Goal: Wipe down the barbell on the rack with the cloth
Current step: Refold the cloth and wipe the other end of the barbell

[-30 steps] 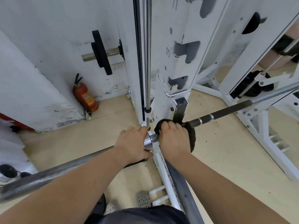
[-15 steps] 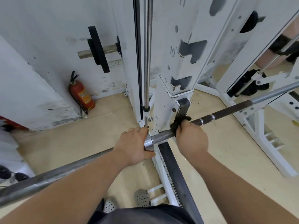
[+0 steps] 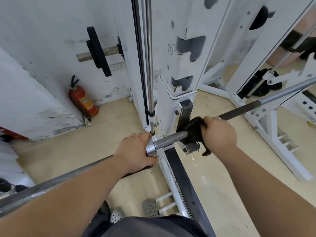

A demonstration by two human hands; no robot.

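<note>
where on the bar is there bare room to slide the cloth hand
Bare barbell runs free right of the right hand toward the far white frame. A short bare knurled stretch lies between the cloth and the left hand. Crowded at the black hook beside the cloth.

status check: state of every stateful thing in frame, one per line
barbell: horizontal, lying in the rack hook
cloth: bunched round the barbell, gripped
left hand: grips the barbell at its collar
right hand: grips the cloth on the barbell
plate: hung on a peg
extinguisher: on the floor, tilted
</note>
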